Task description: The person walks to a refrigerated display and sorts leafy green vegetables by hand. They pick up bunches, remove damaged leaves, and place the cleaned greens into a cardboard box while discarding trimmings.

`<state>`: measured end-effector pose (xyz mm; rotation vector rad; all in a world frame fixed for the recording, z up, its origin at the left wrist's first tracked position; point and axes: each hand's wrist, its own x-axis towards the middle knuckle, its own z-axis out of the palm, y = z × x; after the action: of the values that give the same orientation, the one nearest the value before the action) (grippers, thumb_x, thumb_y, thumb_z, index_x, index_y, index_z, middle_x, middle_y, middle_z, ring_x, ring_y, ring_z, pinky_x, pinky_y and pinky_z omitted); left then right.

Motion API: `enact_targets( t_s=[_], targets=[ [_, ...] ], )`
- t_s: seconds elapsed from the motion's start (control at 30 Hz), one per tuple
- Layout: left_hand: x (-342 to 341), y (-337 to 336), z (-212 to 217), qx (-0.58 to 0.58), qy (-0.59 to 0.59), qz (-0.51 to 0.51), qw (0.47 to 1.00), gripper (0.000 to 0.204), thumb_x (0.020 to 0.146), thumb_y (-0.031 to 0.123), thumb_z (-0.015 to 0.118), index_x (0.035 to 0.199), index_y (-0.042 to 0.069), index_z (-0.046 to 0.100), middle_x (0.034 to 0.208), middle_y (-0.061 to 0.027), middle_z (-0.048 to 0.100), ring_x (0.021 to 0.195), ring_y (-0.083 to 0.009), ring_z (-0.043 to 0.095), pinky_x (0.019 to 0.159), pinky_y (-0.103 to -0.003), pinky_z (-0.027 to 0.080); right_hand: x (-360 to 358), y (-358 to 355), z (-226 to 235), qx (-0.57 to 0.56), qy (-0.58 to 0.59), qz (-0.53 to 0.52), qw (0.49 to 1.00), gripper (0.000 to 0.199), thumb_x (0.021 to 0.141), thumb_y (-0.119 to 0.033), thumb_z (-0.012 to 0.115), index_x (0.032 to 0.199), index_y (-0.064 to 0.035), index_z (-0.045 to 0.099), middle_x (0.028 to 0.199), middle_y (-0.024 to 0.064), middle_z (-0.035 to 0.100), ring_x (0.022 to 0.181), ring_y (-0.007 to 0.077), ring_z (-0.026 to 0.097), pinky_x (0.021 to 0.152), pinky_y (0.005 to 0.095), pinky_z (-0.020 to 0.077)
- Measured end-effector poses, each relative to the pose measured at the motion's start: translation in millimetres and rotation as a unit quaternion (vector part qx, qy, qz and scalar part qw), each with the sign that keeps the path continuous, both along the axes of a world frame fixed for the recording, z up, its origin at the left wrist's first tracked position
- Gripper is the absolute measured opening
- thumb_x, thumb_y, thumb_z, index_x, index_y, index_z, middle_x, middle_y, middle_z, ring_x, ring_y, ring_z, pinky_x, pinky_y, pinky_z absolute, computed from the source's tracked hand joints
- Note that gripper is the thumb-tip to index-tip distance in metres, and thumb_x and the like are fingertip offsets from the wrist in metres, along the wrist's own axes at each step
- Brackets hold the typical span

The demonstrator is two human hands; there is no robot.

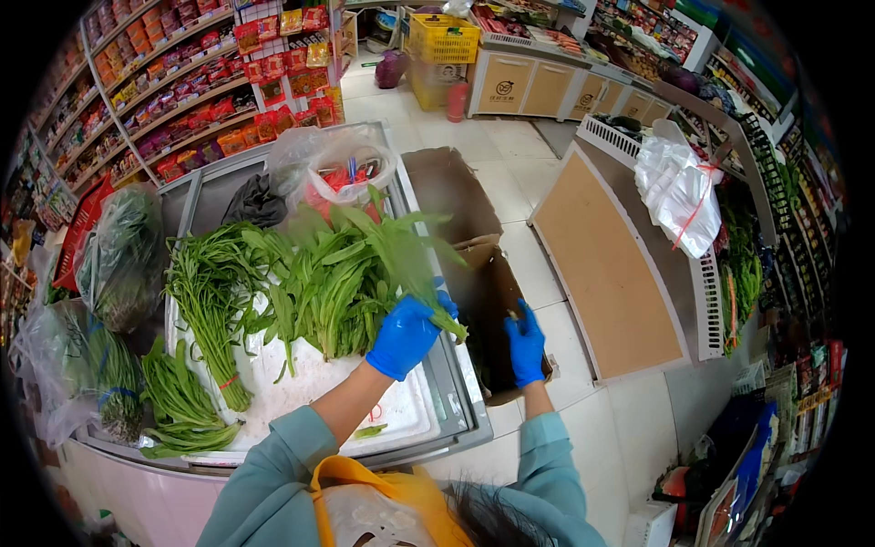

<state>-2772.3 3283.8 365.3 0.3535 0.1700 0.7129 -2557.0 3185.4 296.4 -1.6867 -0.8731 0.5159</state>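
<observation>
Beside the box (497, 310), left hand (406, 333) pinches greens (401, 251); right hand (526, 345), grip curled, reaches inside. Trimming appears underway; next, discard waste.

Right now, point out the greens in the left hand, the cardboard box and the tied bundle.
Greens (401, 251), head view, on the leaves above the left hand (404, 335).
Box (451, 187), head view, on its open flap.
Bundle (211, 305), head view, on its stems.

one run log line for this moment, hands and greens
left hand: blue glove, grips long-leafed green bunch | right hand: blue glove, inside open brown cardboard box | greens on white foam tray
</observation>
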Motion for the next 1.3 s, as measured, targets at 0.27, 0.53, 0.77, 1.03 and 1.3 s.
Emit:
enact_targets(
  t_s=[0.27,0.53,0.77,1.03,1.3],
  targets=[
    [12,6,-8,0.119,0.186,0.063,0.973,0.038,0.078,0.000,0.051,0.116,0.000,0.043,0.103,-0.0108,0.055,0.097,-0.0204,0.053,0.086,-0.032,0.043,-59,16,55,0.083,-0.066,0.142,0.984,0.027,0.078,-0.003,0.061,0.105,0.0019,0.055,0.099,0.0102,0.060,0.091,0.0169,0.056,0.079,0.0276,0.0455],
    [-11,15,-5,0.302,0.258,0.068,0.915,0.036,0.078,0.000,0.056,0.112,0.003,0.045,0.102,-0.0096,0.055,0.096,-0.0178,0.054,0.084,-0.030,0.044,-96,34,59,0.114,0.059,0.194,0.972,0.015,0.073,0.001,0.066,0.087,0.0019,0.060,0.078,0.0044,0.060,0.070,0.0097,0.056,0.064,0.0225,0.0461],
    [-27,-4,13,0.260,0.197,0.117,0.938,0.039,0.077,-0.001,0.057,0.114,0.002,0.044,0.102,-0.0089,0.055,0.094,-0.0178,0.055,0.084,-0.030,0.044,-113,27,64,0.106,0.061,0.170,0.978,0.015,0.074,0.000,0.066,0.087,0.0014,0.060,0.080,0.0046,0.060,0.071,0.0106,0.056,0.066,0.0227,0.0461],
    [-28,-11,3,0.326,0.290,0.130,0.891,0.024,0.081,0.006,0.055,0.105,0.000,0.053,0.100,-0.0063,0.059,0.092,-0.0140,0.055,0.080,-0.027,0.044,-113,14,92,0.151,-0.074,0.176,0.970,0.029,0.072,-0.003,0.069,0.099,-0.0012,0.058,0.092,0.0082,0.058,0.083,0.0143,0.055,0.075,0.0255,0.0448],
    [-31,-13,-4,0.260,0.208,0.016,0.943,0.040,0.078,0.004,0.051,0.118,-0.001,0.046,0.102,-0.0097,0.056,0.095,-0.0190,0.054,0.089,-0.032,0.040,-84,34,99,0.156,0.117,0.054,0.979,0.008,0.081,-0.005,0.058,0.087,0.0008,0.061,0.074,0.0036,0.060,0.066,0.0091,0.054,0.062,0.0215,0.0444]
  ],
)
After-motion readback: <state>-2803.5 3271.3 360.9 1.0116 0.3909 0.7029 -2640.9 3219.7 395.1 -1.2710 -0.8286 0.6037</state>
